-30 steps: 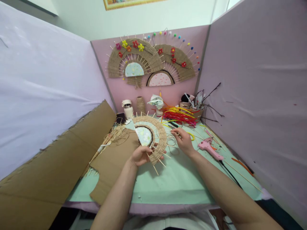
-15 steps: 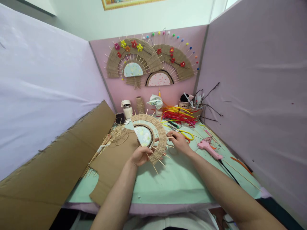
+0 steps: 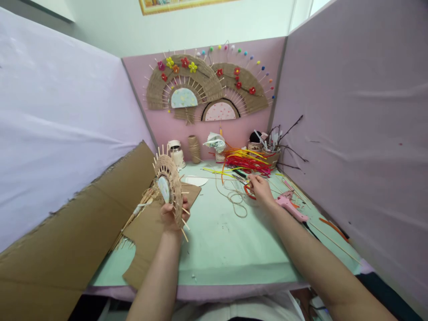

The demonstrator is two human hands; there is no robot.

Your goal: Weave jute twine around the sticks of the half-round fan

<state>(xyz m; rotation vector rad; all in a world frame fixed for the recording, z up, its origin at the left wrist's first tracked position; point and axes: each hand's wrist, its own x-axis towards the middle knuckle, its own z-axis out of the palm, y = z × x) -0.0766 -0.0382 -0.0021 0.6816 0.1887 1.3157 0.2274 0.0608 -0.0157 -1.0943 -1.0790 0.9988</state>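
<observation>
- While my left hand [image 3: 175,214] grips the small woven fan [image 3: 176,187] by its lower end, thumb in front and fingers behind, I have it raised over the cardboard [image 3: 147,240] on the left part of the table [image 3: 214,254].
- The fan stands nearly edge-on to me, its pale patterned half-circle [image 3: 164,189] turned leftward and its bare stick ends poking out around the rim.
- My right hand [image 3: 261,189] is out to the other side, well apart from the fan, fingertips pinched together beside the scissors [image 3: 240,179].
- A thin line seems to run from the fan to that pinch; I take it for twine [image 3: 241,217], the same sort that lies in loose loops on the table between my hands, though the grip itself is too small to be sure of.
- As I judge it, the step in hand is drawing the strand out tight from the woven band.
- The next move calls for even tension, a firm left grip so the sticks don't bend, and loops kept free of the scissors and the pink glue gun [image 3: 291,209].
</observation>
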